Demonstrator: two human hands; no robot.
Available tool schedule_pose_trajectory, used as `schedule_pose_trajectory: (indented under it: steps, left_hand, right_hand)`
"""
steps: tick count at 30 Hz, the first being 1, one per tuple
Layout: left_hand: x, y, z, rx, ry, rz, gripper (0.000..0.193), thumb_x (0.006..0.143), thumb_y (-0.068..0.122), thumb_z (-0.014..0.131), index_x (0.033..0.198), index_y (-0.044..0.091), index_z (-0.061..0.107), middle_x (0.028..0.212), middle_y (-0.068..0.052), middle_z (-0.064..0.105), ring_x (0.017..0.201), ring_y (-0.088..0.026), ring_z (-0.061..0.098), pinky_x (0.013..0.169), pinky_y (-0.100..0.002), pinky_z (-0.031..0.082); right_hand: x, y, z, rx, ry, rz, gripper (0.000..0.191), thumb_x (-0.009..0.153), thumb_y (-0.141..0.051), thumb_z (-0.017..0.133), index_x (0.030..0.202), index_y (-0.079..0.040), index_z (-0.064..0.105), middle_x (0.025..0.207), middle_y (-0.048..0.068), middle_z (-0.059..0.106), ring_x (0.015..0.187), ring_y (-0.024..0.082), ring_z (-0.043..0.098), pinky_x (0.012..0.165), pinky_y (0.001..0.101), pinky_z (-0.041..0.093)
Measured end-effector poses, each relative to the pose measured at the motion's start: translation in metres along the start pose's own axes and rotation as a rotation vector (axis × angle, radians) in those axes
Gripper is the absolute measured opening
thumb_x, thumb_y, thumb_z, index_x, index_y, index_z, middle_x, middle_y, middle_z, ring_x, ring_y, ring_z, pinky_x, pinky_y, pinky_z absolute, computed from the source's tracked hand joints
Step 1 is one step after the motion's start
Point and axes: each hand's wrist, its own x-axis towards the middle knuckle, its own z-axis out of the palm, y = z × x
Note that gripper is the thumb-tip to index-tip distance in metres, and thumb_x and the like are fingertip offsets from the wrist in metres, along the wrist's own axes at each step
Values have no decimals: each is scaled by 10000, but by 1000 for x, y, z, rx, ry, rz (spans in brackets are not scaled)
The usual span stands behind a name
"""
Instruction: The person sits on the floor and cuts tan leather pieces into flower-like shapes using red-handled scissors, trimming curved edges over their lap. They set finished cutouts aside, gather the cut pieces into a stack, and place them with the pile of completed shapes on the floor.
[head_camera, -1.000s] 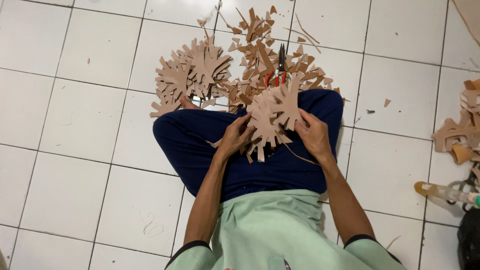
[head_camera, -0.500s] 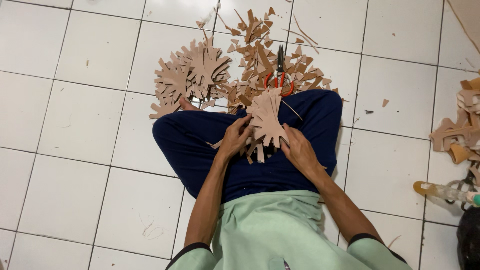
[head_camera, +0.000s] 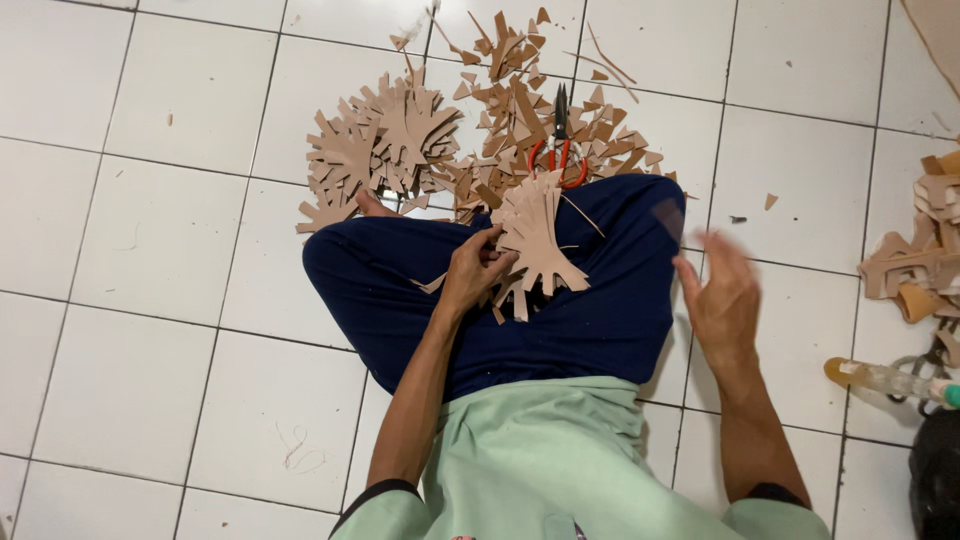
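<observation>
A person sits cross-legged on a white tiled floor (head_camera: 150, 230), seen from above. Furthest left among the things, a heap of tan cutouts (head_camera: 375, 150) lies fanned on the tiles just beyond the left knee, flat pieces with long pointed fingers like leaves or splayed branches; they overlap too much to count. Next to it, further from the person, spreads a loose scatter of tan offcuts (head_camera: 510, 95), small triangles and thin strips.

On the dark blue trousers (head_camera: 400, 290) rests one tan cutout (head_camera: 532, 240), the same material, a narrow stem widening into several long prongs that point toward the person. The left hand (head_camera: 472, 275) has its fingers curled closed on the left edge of this cutout, pinning it against the lap. One pair of scissors (head_camera: 560, 140) with red handles lies on the offcuts just beyond the right knee, blades pointing away and closed.

The right hand (head_camera: 722, 300) is lifted clear of the lap beside the right knee, fingers spread wide and blurred, holding nothing and touching nothing.

At the far right edge a second pile of tan pieces (head_camera: 915, 255) lies on the floor, and below it one clear plastic bottle (head_camera: 885, 380) lies on its side with an orange end and a green end.
</observation>
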Motion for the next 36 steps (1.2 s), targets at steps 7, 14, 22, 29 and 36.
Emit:
schedule_pose_trajectory:
  steps: [7,14,22,29,36]
  left_hand:
    - [-2,-10,-3,-70,-46,43,522,952,215,708,1408,-5,585,1200,-156,708,939,-190,740,818,-321,602]
    - [-2,-17,-5,-47,-75,47,474,956,119,631,1413,-4,590,1241,-158,702,978,-212,736,878,-323,584]
    - [-3,-11,-4,-109,-84,52,459,956,93,650,1398,-3,575,1272,-154,696,1050,-193,737,891,-319,608]
    - [-4,-3,-4,-78,-64,42,454,952,129,694,1382,12,605,1225,-146,722,983,-196,734,863,-324,610]
    - [-4,-6,-4,-66,-50,66,446,942,124,702,1363,6,612,1220,-136,720,980,-192,737,856,-322,606]
  right_hand:
    - [6,-55,86,274,-280,-245,584,794,-190,802,1256,113,611,1193,310,661,1071,454,639,904,474,525]
    - [15,-46,120,290,-452,-33,310,892,-114,706,1162,31,662,949,260,705,882,404,699,769,470,571]
    - [12,-55,125,245,-408,-122,261,878,-88,694,1091,50,633,865,249,627,783,446,638,677,511,533]
    - [32,-32,102,577,-425,204,381,948,-134,662,1312,-24,674,1014,198,722,839,289,731,756,366,570]
    - [20,-40,100,490,-384,102,400,930,-73,674,1322,1,652,945,207,685,820,354,701,746,388,564]
